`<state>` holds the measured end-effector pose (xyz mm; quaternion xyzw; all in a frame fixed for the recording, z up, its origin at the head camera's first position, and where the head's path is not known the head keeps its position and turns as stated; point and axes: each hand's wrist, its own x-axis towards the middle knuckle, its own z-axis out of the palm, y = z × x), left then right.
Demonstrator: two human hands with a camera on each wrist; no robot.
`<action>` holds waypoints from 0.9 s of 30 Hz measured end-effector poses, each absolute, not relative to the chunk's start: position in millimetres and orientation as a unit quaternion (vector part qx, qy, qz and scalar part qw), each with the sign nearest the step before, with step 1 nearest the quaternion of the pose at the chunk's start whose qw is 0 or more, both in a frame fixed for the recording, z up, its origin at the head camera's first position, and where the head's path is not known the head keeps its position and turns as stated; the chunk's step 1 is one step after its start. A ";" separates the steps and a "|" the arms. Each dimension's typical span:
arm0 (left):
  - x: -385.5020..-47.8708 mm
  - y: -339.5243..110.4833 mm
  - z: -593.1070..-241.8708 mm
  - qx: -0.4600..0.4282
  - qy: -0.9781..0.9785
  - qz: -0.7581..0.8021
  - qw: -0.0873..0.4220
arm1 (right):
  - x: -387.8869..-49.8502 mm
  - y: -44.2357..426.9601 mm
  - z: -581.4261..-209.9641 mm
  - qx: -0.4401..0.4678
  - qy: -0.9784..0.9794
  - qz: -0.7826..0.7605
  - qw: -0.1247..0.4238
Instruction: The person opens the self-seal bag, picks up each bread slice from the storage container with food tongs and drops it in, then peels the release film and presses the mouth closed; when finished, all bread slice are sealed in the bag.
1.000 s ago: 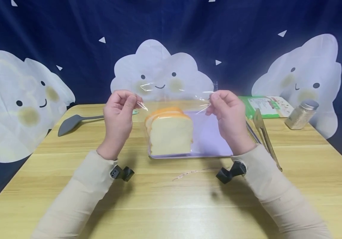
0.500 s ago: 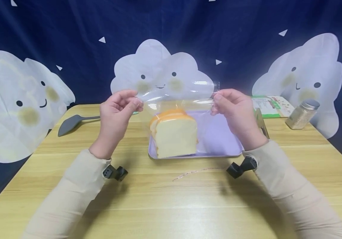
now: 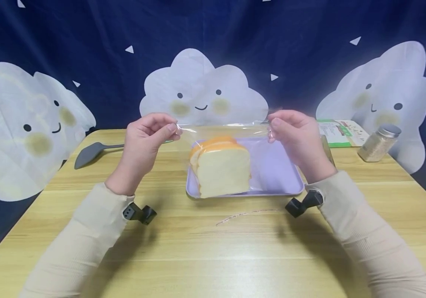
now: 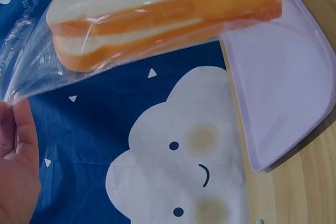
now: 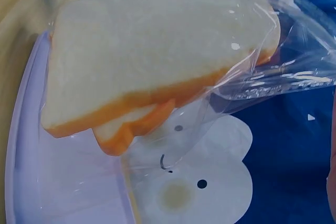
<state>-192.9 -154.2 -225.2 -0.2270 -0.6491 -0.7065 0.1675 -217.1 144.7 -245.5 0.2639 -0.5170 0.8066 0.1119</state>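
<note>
In the head view a clear plastic bag (image 3: 224, 128) hangs stretched between both hands, its top edge pulled nearly straight. Inside stand slices of bread (image 3: 225, 171) with orange-brown crusts, one behind another. My left hand (image 3: 142, 147) pinches the bag's upper left corner between thumb and fingers; my right hand (image 3: 300, 142) pinches the upper right corner. Behind and below the bread lies a lilac tray (image 3: 280, 176); whether the bag touches it I cannot tell. Both wrist views show the bread through creased film, with only the edge of the left hand (image 4: 18, 161) visible in the left one.
A thin twist tie (image 3: 246, 213) lies on the wooden table (image 3: 213, 256) before the tray. To the left rests a grey spatula (image 3: 90, 155). At the right are a green-and-white packet (image 3: 341, 132), a lidded glass jar (image 3: 379, 142) and tongs (image 3: 326, 150), mostly hidden behind the right arm.
The hands have spread apart, the right one moving outward most. The bag's top edge has become straighter and tauter, and the bread has shifted slightly right.
</note>
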 end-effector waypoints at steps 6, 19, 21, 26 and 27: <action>-193.9 -155.0 -226.4 -0.261 -0.631 -0.711 0.166 | -220.8 149.4 -250.3 0.322 -0.473 0.816 0.078; -193.7 -155.0 -230.3 -0.321 -0.580 -0.730 0.164 | -221.9 152.4 -249.9 0.362 -0.492 0.788 0.075; -193.5 -156.6 -230.7 -0.328 -0.582 -0.727 0.157 | -221.4 153.6 -249.2 0.369 -0.493 0.784 0.077; -193.7 -159.3 -231.2 -0.339 -0.589 -0.720 0.142 | -221.5 155.8 -247.7 0.369 -0.508 0.773 0.088; -193.5 -159.4 -231.2 -0.337 -0.592 -0.719 0.139 | -221.7 155.9 -247.6 0.367 -0.511 0.772 0.089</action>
